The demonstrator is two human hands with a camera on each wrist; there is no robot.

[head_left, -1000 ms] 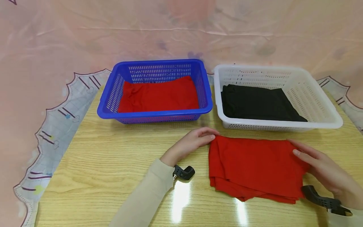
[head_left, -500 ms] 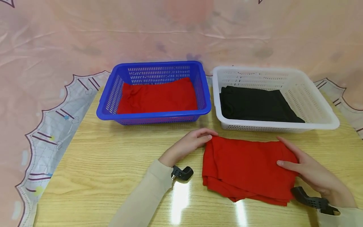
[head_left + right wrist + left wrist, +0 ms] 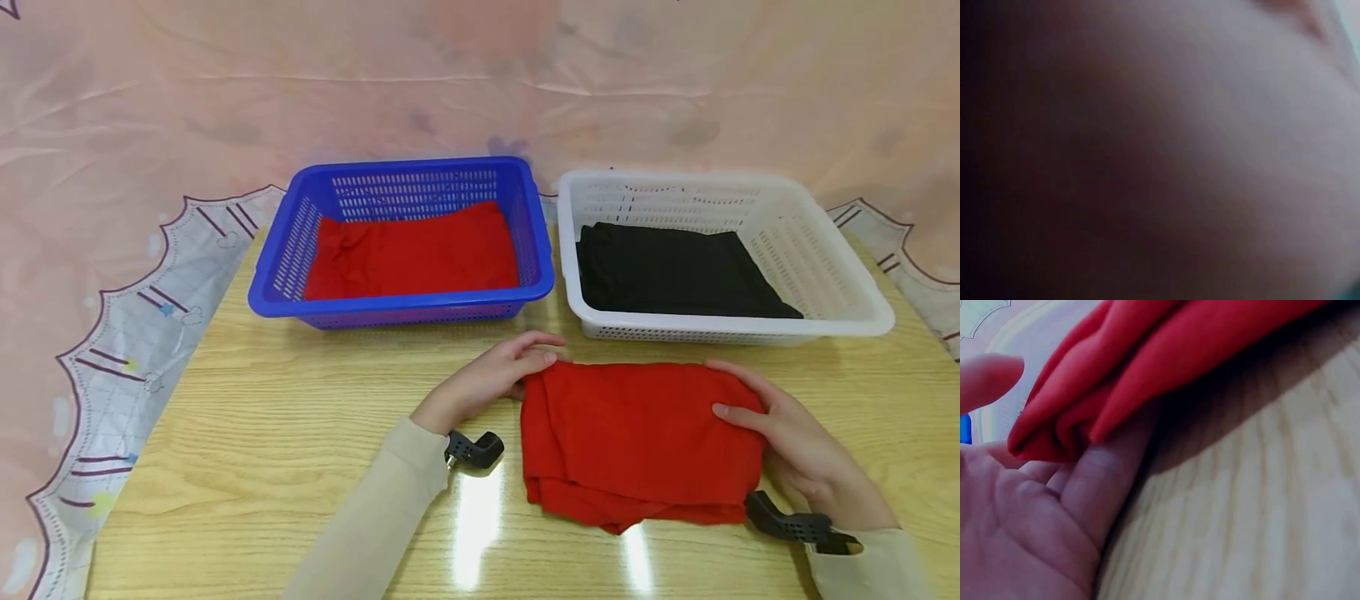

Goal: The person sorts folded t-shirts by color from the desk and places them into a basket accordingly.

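Observation:
A folded red cloth [image 3: 645, 442] lies in loose layers on the wooden table, right of centre. My left hand [image 3: 483, 379] is at its far left corner. In the left wrist view, straight fingers [image 3: 1107, 481] reach under the red folds [image 3: 1141, 369], and the thumb stands apart above them. My right hand [image 3: 787, 433] holds the cloth's right side, its thumb on top and its other fingers around the far right corner, their tips hidden. Blurred skin fills most of the right wrist view.
A blue basket [image 3: 401, 304] with red cloth inside stands at the back, left of centre. Beside it, a white basket [image 3: 735, 327] holds folded black cloth [image 3: 678, 271]. Both stand just beyond the hands on the wooden table [image 3: 262, 467]. A patterned pink sheet [image 3: 375, 92] hangs behind.
My right hand has moved left along the cloth, its thumb now farther onto it. The red cloth has shifted a little to the left, and my left fingers have gone under its corner.

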